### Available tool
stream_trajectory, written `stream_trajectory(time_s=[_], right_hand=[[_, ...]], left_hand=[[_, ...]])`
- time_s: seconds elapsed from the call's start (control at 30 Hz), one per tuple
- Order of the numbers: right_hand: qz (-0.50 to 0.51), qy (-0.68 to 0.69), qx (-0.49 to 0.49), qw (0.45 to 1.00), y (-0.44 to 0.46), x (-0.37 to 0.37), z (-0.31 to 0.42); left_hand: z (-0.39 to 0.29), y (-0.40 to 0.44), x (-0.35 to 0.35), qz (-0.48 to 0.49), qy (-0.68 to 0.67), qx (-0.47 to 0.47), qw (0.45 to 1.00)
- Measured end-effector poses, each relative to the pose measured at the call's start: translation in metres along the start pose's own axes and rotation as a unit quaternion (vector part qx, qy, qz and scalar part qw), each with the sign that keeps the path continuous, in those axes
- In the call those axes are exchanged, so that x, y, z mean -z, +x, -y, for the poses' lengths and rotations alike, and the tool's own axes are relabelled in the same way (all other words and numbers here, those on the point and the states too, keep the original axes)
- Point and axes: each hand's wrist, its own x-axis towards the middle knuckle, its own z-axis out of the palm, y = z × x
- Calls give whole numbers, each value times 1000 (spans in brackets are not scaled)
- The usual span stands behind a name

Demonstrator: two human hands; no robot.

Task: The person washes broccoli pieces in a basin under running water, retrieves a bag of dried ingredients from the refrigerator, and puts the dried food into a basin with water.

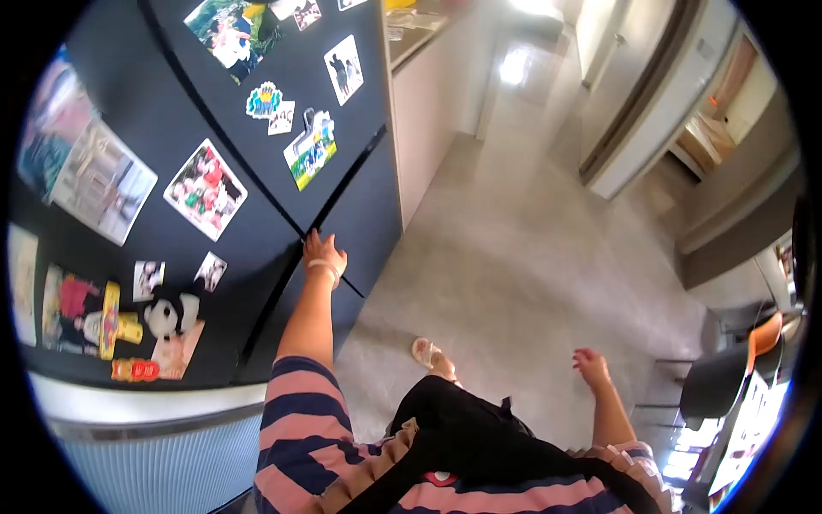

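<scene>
My left hand (324,257), with a bracelet at the wrist, reaches to a dark refrigerator (244,111). Its fingertips touch the front where the gaps between the doors meet. Those fingers look stretched and slightly apart, though the tips are partly lost against the dark gap. The doors look closed. Off to the right, over the floor, my right hand (591,367) hangs free with loosely bent fingers and nothing in them. Around the left hand, the doors carry a photo under a clip (312,147), a white-bordered photo (205,190) and a panda plush magnet (171,313).
Grey glossy floor (505,257) runs ahead into a hallway with a doorway (634,94) on the right. A dark chair (719,381) stands at lower right beside a table. A ribbed blue panel (163,463) lies at lower left. My sandaled foot (437,358) is below.
</scene>
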Motion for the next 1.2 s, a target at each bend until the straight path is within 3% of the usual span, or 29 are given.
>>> stream_trajectory(time_s=[0.07, 0.13, 0.17, 0.23, 0.3, 0.37, 0.43, 0.57, 0.63, 0.67, 0.7, 0.77, 0.83, 0.9, 0.97, 1.0, 1.1, 1.17, 1.2], right_hand=[[72, 3, -21, 997, 26, -28, 40], [210, -59, -39, 975, 54, -50, 75], [222, -63, -34, 972, 84, -61, 87], [294, -195, -5, 936, 123, -86, 108], [228, -315, 85, 918, 149, -109, 158], [207, -239, 131, 940, 179, -139, 190], [268, -150, 129, 943, 196, -168, 232], [360, -196, 206, 888, 188, -201, 324], [393, -222, 227, 863, 194, -213, 344], [392, -205, 246, 863, 200, -218, 347], [391, -190, 263, 861, 208, -220, 347], [371, -163, 276, 872, 231, -221, 348], [354, -138, 297, 876, 253, -211, 369], [220, -313, 276, 882, 268, -187, 397], [182, -332, 318, 869, 314, -170, 395], [137, -341, 346, 864, 332, -163, 394], [111, -375, 365, 845, 374, -150, 416], [118, -388, 336, 850, 388, -149, 435], [122, -393, 321, 853, 391, -150, 442]], left_hand=[[-5, 9, -10, -4, 10, 22, 1000], [-10, 8, -21, -93, -22, 33, 995], [-17, 10, -19, -75, -20, 47, 996], [-20, 17, -10, -56, -16, 66, 996], [-26, 29, -1, -27, -12, 93, 995], [-32, 30, -4, -47, 17, 102, 994], [-30, 30, -10, -61, -7, 101, 993], [-59, 6, -20, -82, -88, 70, 990], [-102, -26, -31, -57, -137, 14, 989], [-132, -44, -23, 12, -209, -14, 978], [-151, -65, -46, -100, -234, -155, 955], [-196, -102, -23, -5, -328, -253, 910], [-208, -118, -62, 121, -381, -325, 857], [-203, -138, -113, 235, -462, -142, 843], [-189, -146, -118, 336, -385, 109, 853], [-183, -157, -138, 288, -343, 148, 882], [-176, -196, -208, 252, -388, 188, 866], [-171, -218, -255, 332, -447, 271, 785], [-166, -220, -270, 329, -449, 270, 785]])
